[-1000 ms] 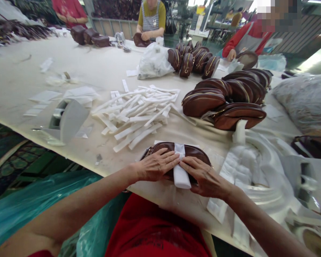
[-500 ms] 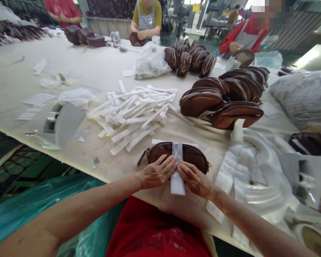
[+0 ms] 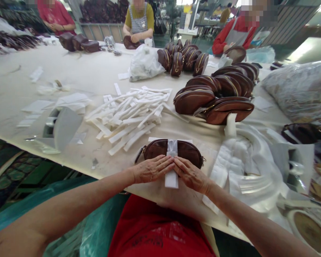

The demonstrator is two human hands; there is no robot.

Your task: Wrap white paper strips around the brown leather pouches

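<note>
A dark brown leather pouch (image 3: pixel 188 150) lies at the table's front edge, with a white strip (image 3: pixel 171 180) running down across its middle and past its lower edge. Clear tape seems to cover the strip's upper part. My left hand (image 3: pixel 152 169) rests on the pouch from the left, fingers stretched flat and tips on the strip. From the other side my right hand (image 3: pixel 192 175) lies the same way, its fingertips meeting the left ones. Neither hand grips anything. Beneath my hands the pouch's lower part is hidden.
White strips (image 3: pixel 133 116) lie heaped beyond the pouch. Finished brown pouches (image 3: pixel 194 100) stand in rows behind. A tape dispenser (image 3: pixel 60 128) is at left; white foam wrap (image 3: pixel 246 178) and a tape roll (image 3: pixel 307 228) lie right. Co-workers stand across the table (image 3: pixel 96 71).
My fingers stay on the strip, and the left hand now lies flatter and slightly lower on the pouch. The whole view has shifted a little.
</note>
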